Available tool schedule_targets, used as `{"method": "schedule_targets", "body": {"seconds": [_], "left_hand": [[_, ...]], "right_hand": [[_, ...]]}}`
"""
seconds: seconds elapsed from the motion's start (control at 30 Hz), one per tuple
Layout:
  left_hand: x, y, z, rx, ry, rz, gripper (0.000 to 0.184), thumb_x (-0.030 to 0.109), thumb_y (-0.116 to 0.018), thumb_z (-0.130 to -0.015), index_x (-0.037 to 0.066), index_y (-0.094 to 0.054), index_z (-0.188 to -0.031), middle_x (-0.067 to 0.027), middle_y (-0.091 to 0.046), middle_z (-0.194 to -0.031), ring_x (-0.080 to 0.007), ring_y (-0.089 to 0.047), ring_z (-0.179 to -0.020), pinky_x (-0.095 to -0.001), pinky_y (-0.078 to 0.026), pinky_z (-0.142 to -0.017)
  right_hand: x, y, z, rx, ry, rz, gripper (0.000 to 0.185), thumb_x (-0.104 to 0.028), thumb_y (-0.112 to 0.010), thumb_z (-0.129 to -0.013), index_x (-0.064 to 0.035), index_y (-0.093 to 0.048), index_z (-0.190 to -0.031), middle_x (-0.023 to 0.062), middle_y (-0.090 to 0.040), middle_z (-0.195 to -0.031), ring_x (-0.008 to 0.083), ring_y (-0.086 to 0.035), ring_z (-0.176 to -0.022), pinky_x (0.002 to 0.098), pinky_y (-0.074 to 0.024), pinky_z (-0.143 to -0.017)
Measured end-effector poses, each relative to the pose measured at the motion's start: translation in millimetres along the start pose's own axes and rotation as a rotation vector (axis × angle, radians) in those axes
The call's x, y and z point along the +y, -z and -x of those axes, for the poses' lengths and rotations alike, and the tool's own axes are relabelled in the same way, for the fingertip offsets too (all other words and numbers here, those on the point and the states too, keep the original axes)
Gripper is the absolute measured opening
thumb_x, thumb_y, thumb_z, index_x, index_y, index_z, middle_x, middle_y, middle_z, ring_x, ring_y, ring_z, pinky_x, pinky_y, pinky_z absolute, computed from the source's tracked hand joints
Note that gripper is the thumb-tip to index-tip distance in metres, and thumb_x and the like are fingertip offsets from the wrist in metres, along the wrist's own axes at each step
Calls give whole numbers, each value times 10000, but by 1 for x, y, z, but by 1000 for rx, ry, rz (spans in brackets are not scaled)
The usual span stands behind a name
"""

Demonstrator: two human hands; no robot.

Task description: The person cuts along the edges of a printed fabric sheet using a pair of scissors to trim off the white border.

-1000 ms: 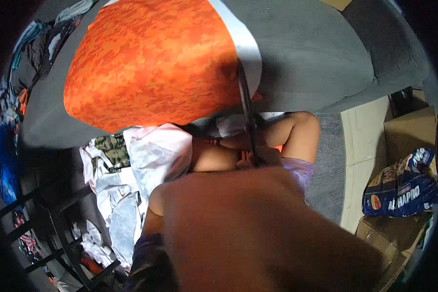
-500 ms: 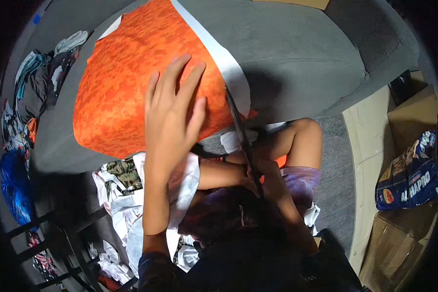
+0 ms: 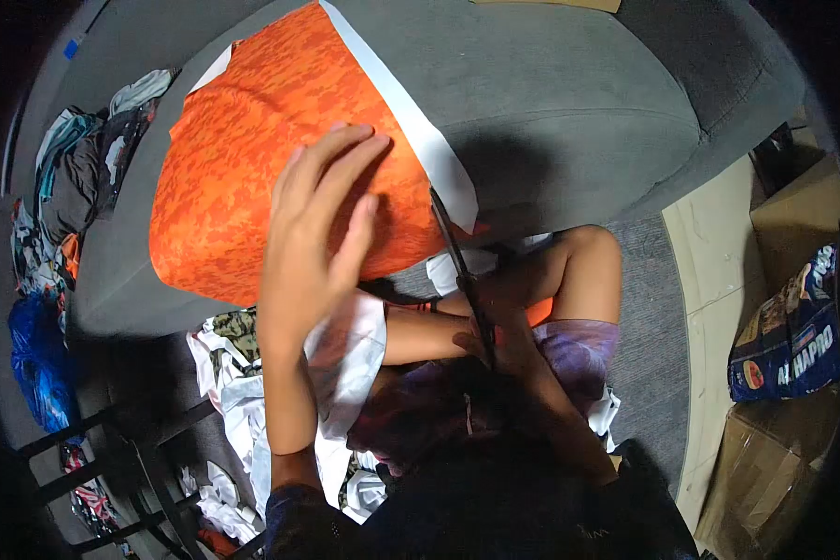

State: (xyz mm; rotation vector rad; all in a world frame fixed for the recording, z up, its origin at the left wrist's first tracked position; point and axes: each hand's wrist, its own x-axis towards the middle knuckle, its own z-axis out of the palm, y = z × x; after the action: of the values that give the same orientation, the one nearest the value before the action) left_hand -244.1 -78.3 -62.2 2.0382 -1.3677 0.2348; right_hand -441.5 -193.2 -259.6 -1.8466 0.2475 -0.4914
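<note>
The orange patterned fabric [image 3: 243, 177] with a white border lies on the grey cushioned seat. Above its right part, my left hand [image 3: 322, 224] is open, fingers spread, on or just over the cloth; contact is unclear. In my right hand [image 3: 509, 327], low between the legs, are dark long-bladed scissors [image 3: 461, 257]. Their tip meets the fabric's right side at the white border. The handles are mostly hidden in shadow by the fingers.
Grey sofa [image 3: 569, 84] spans the top. White fabric scraps [image 3: 243, 411] lie at the left of the legs. Clothes [image 3: 75, 177] and a blue plastic bag [image 3: 37, 359] are far left, above a black metal rack [image 3: 149, 457]. Cardboard boxes [image 3: 751, 467] and a printed sack [image 3: 789, 341] stand right.
A large blurred arm that covered the lower view has gone, and my left hand is over the orange fabric. Since half a second ago its fingers have shifted slightly down.
</note>
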Motion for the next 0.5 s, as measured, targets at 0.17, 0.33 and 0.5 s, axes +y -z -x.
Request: {"method": "schedule_targets", "body": {"seconds": [0.17, 0.33, 0.5], "left_hand": [[-18, 7, -28, -34, -58, 160, 334, 166, -596, -856, 55, -649, -1167, -86, -568, -1258, -272, -522, -1145, -379, -371, -1009], [-31, -1, -35, -10, -123, 135, 295, 158, -617, -832, 94, -688, -1111, -67, -584, -1226, -252, -532, -1101, -354, -393, -961], [-32, -5, -34, 1, -225, 0, 283, 150, -637, -800, 143, -711, -1073, -44, -586, -1223, -242, -534, -1073, -345, -393, -941]], "right_hand": [[11, -1, -6, 0, 20, 77, 394, -389, -782, -767, -87, -699, -1005, 30, -547, -613, 181, -457, -509, 328, -367, -496], [39, -2, -2, -85, -251, -104, 401, -421, -751, -783, -80, -680, -982, 41, -567, -653, 194, -456, -532, 354, -393, -520], [60, 1, 0, -246, -562, -173, 404, -389, -743, -798, -58, -640, -1004, 61, -569, -754, 189, -450, -587, 369, -401, -542]]}}
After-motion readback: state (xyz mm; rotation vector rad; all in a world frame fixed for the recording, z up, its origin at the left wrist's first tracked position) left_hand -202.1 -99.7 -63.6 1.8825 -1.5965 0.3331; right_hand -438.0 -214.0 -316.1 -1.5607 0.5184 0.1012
